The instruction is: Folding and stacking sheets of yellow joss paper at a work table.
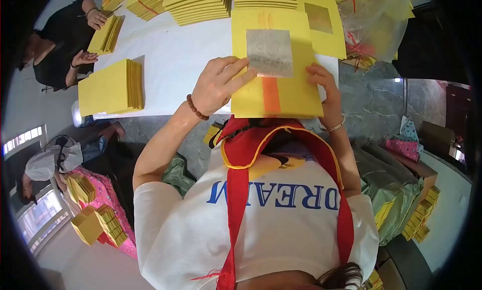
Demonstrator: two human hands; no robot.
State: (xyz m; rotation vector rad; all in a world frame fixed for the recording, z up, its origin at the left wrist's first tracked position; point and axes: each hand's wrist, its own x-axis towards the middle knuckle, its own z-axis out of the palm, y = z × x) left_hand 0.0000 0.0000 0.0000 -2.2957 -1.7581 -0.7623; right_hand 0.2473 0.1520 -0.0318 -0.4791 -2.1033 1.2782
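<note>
Paper (248, 96): yellow, orange band (271, 100) at six
Left hand (217, 83): open, touching silver square's (269, 46) eight-o'clock corner
Right hand (327, 89): half-curled, three-o'clock edge, grip unclear

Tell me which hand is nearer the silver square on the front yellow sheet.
Left. The left hand has its fingertips at the lower-left edge of the silver square; the right hand is apart from it, at the front yellow sheet's right edge.

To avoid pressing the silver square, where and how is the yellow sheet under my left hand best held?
Probably by the right edge of the yellow sheet, coming from the right: a plain border there lies outside the silver square and orange strip, and the right hand is at that edge.
</note>
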